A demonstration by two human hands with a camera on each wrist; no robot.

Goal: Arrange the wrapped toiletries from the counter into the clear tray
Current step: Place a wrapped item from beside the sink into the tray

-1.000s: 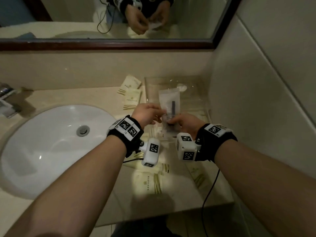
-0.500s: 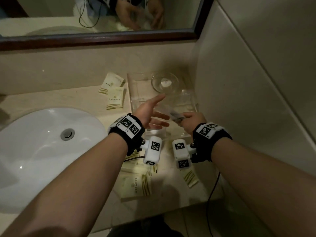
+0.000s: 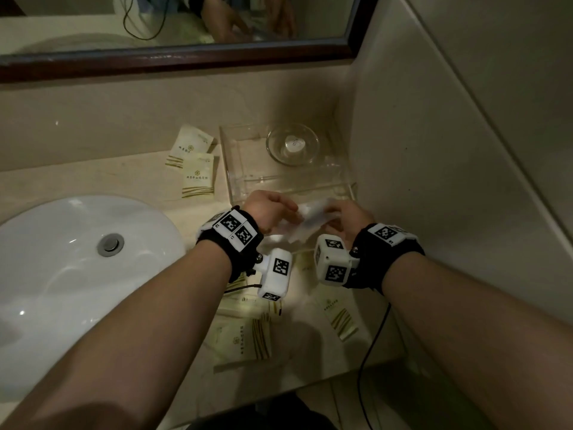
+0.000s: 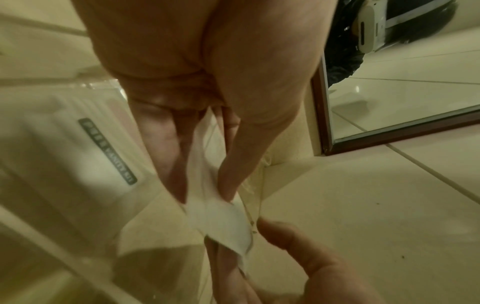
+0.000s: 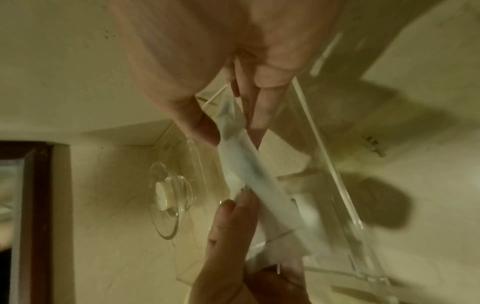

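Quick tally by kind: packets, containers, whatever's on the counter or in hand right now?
Cream packets: 5 visible (2 left of the tray, 3 near the front edge); more may hide under the wrists
White packet: 1, pinched by left hand and right hand
Tray: 1
Glass dish: 1
Total: 8
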